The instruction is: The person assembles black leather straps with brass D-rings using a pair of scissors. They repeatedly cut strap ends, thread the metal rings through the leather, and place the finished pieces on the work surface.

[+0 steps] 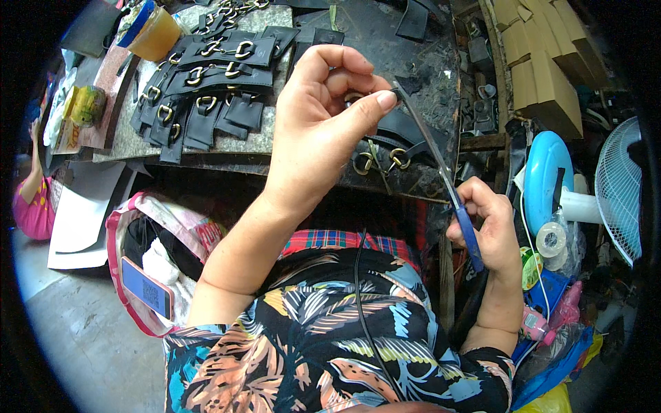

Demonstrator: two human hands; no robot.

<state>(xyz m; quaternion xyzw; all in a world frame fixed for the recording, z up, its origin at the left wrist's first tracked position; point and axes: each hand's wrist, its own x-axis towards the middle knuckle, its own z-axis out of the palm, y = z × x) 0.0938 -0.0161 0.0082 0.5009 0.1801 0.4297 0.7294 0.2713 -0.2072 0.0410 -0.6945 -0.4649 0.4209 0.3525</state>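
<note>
Pinching a small dark piece betw. thumb & index, L hand is nearly closed at the tips, other fingers curled in loosely; piece mostly hidden, so exact shape n/a. Location: up over the counter, in front of the body. Prob. raised to get it clear of the clutter and in good view.

R hand wrapped round the handle of a blue-handled tool, fingers bent, palm mostly filled. Slim metal length slants up-left, tip right at L fingertips; contact can't be told. Seen edge-on, so poss. scissors, unconfirmed. Grip far back on handle presumably leaves full metal length free & tip steerable.

Just beyond/below L hand: black strap on counter; two brass-toned rings near the front edge, prob. there for easy reach.

Further L: overlapping black straps w/ rings on grey speckled slab, apparently batched to one side, leaving working room. Jar w/ amber contents behind.

Periphery: fan & cardboard boxes R; bag w/ phone lower L.
</note>
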